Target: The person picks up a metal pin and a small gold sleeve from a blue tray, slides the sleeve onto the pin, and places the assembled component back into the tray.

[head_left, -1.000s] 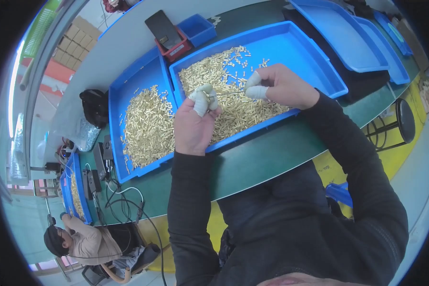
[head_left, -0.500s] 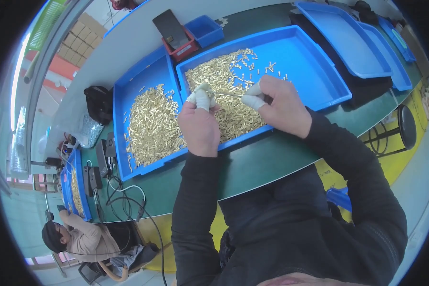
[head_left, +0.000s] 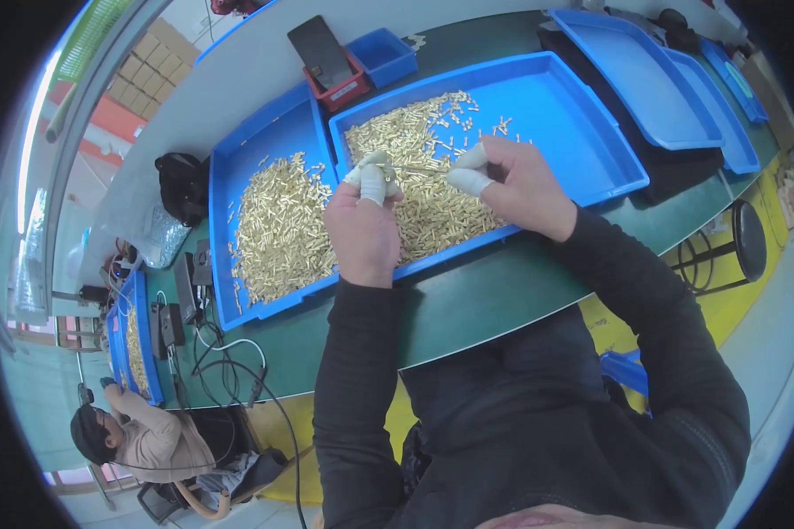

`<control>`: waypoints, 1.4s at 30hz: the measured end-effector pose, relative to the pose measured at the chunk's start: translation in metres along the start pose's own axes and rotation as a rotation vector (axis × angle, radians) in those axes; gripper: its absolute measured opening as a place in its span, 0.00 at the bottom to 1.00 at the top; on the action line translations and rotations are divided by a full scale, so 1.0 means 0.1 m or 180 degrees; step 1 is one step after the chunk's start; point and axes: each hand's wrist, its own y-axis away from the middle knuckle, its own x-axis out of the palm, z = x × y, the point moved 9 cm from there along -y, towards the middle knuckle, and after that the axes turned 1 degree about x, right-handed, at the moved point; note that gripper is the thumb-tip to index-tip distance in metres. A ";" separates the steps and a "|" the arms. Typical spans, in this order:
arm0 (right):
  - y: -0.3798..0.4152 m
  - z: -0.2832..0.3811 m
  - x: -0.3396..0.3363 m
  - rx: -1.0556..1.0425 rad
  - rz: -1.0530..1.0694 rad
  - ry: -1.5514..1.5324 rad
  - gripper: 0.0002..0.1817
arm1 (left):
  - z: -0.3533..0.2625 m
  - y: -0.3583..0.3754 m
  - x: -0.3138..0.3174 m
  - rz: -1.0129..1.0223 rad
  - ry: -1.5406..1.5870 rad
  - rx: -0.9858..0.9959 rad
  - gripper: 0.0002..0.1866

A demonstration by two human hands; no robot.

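Both hands are over the right-hand blue tray (head_left: 582, 132), which holds a heap of small brass-coloured pin-like parts (head_left: 445, 212). My left hand (head_left: 366, 229) has pale finger covers on its fingertips, and thumb and fingers pinch what looks like one small brass-coloured part. Opposite it, my right hand (head_left: 525, 189), also with covered thumb and finger, is closed in a pinch on a thin rod-like tool (head_left: 425, 168) pointing toward the left hand. Its exact kind is too small to make out. Left of my left hand, a second blue tray (head_left: 278, 132) holds another heap of the parts.
A red bin (head_left: 348, 91) with a dark flat object and a small blue bin (head_left: 384, 55) stand behind the trays. Stacked blue trays (head_left: 644, 79) lie at right. Black adapters and cables (head_left: 225, 370) are at left, where another person (head_left: 154, 436) sits. A stool (head_left: 748, 240) stands at right.
My hands stay close together over the tray, with only slight shifts. The right fingers have opened a little wider around the thin tool. The camera view has moved slightly.
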 end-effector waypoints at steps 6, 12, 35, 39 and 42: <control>0.03 -0.11 0.06 0.1088 0.0342 -0.1130 0.07 | -0.08 0.01 0.02 0.0176 -0.0215 0.0115 0.12; 0.02 0.06 -0.06 -0.0724 -0.0054 0.0231 0.06 | -0.09 -0.01 -0.03 0.0080 -0.0706 0.0172 0.10; 0.06 0.04 0.03 -0.0719 -0.0176 0.0518 0.11 | -0.15 0.05 0.00 -0.0166 -0.0685 0.0124 0.10; 0.15 0.17 0.02 -0.1352 -0.0671 0.1257 0.08 | -0.14 0.06 -0.01 -0.0317 -0.0810 0.0128 0.11; 0.02 -0.03 0.08 -0.0031 -0.0005 0.0339 0.11 | -0.05 0.10 0.10 -0.0017 -0.0857 0.0094 0.09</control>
